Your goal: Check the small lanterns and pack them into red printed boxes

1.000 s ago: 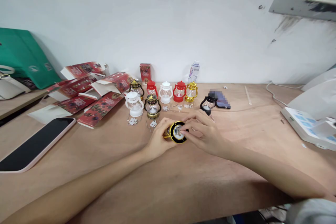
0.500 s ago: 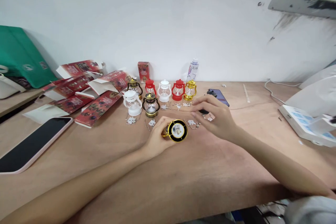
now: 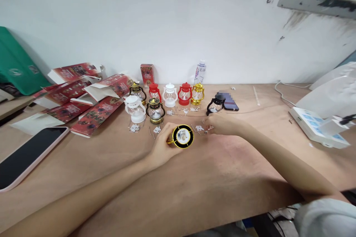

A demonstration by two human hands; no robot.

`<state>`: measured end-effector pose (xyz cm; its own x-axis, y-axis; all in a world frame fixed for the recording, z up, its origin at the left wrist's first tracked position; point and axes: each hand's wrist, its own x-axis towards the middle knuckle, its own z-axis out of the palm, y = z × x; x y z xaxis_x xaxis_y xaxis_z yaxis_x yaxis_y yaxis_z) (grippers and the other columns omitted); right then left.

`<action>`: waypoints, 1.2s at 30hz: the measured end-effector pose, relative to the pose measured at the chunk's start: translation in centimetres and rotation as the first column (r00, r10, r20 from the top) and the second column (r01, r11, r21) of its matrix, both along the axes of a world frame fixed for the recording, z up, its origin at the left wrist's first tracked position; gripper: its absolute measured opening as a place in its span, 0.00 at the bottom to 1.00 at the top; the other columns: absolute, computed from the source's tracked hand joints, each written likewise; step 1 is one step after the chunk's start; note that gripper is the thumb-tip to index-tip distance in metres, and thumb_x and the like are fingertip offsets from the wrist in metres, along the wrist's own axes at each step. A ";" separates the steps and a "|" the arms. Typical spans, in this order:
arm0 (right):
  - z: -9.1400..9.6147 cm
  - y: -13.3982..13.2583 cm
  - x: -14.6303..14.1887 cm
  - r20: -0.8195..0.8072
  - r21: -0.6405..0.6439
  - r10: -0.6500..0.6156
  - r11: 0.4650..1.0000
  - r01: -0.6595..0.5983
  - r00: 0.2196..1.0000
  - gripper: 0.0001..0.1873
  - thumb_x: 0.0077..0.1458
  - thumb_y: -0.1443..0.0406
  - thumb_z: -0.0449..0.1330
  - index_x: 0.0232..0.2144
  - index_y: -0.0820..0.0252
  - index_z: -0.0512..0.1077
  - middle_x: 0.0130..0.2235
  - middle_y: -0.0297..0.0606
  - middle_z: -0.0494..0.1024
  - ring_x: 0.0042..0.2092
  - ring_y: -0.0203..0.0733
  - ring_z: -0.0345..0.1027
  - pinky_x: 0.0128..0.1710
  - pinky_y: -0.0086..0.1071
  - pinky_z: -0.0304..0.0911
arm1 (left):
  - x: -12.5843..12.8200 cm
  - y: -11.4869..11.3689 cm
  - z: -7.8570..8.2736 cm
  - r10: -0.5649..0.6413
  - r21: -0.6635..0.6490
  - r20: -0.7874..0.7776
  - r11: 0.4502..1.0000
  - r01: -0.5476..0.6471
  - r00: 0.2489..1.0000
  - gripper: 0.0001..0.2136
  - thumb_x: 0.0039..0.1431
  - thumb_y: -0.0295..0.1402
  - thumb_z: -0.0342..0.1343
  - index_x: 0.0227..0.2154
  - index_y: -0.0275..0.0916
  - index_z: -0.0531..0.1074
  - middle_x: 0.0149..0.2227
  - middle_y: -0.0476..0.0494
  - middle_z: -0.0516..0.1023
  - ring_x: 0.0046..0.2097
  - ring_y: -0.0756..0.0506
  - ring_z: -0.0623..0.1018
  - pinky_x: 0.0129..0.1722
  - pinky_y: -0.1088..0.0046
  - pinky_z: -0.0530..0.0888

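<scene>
My left hand (image 3: 164, 144) is wrapped round a small gold lantern (image 3: 169, 140), its black round base facing me. The base's open centre shows small parts inside. To the right, my right hand (image 3: 222, 124) is low at the table, fingers curled together at a bent wire handle and a small white piece (image 3: 199, 128). What its fingertips grip is hidden. Just behind that hand stands a black lantern (image 3: 215, 104). Similar wire handles with white pieces (image 3: 134, 128) lie before a white lantern (image 3: 135, 109) and a bronze-black lantern (image 3: 155, 111).
Red, white and gold lanterns (image 3: 197, 94) stand in a back row near a bottle (image 3: 200, 72). Opened red boxes (image 3: 96, 116) and a pink-edged phone (image 3: 33, 155) lie left. Right are another phone (image 3: 230, 102) and a power strip (image 3: 317, 127).
My right hand has come down from above the black lantern to the wire pieces on the table, uncovering that lantern. My left hand still holds the gold lantern. The view has shifted slightly.
</scene>
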<state>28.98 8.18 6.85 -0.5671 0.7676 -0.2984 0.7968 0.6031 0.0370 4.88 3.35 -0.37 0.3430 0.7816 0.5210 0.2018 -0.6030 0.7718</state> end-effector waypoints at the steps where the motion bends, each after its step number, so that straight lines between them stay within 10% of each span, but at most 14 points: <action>1: 0.0 0.0 -0.1 0.005 -0.007 -0.010 1.000 0.010 1.000 0.10 0.49 0.71 0.59 0.33 0.59 0.78 0.34 0.42 0.79 0.34 0.42 0.70 0.29 0.30 0.49 | 0.0 0.0 0.0 0.001 0.004 0.000 1.000 -0.001 1.000 0.16 0.49 0.30 0.64 0.41 0.38 0.68 0.39 0.45 0.71 0.42 0.45 0.72 0.42 0.72 0.68; 14: 0.0 0.3 0.1 -0.277 0.072 -0.005 0.997 0.026 0.961 0.09 0.57 0.66 0.56 0.28 0.62 0.75 0.29 0.40 0.77 0.31 0.38 0.66 0.30 0.30 0.53 | -0.1 0.0 -0.3 -0.007 0.018 -0.007 1.000 0.007 1.000 0.17 0.49 0.31 0.64 0.42 0.39 0.69 0.40 0.45 0.71 0.43 0.45 0.72 0.43 0.72 0.68; 22: 0.9 -3.9 -2.1 -0.810 0.438 0.407 0.899 -0.026 0.423 0.04 0.58 0.66 0.60 0.31 0.59 0.73 0.30 0.36 0.77 0.32 0.35 0.70 0.33 0.30 0.64 | 0.0 0.2 -0.4 0.003 0.058 -0.040 0.998 -0.001 0.999 0.17 0.50 0.32 0.65 0.43 0.39 0.69 0.40 0.44 0.72 0.43 0.45 0.72 0.43 0.72 0.68; 29: 0.9 -5.9 -3.7 -0.527 0.633 0.588 0.753 -0.178 0.613 0.08 0.62 0.66 0.55 0.32 0.60 0.73 0.31 0.39 0.78 0.33 0.38 0.68 0.33 0.32 0.63 | 0.1 -0.1 0.0 -0.009 0.082 -0.059 0.997 0.014 0.998 0.18 0.51 0.34 0.64 0.45 0.40 0.70 0.40 0.44 0.71 0.42 0.45 0.72 0.42 0.72 0.69; 36: 0.4 -5.9 -3.8 -0.444 0.678 0.579 0.716 -0.166 0.684 0.11 0.62 0.66 0.53 0.30 0.60 0.74 0.31 0.40 0.77 0.32 0.38 0.68 0.34 0.32 0.62 | 0.0 -0.2 -0.2 -0.022 0.082 -0.102 0.996 0.030 0.995 0.19 0.51 0.32 0.64 0.47 0.41 0.70 0.41 0.44 0.70 0.44 0.44 0.72 0.44 0.71 0.70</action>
<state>25.21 2.23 7.22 -0.7277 0.3378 0.5970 0.4712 0.8786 0.0772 4.92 3.17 -0.57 0.4167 0.7271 0.5457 0.2596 -0.6704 0.6951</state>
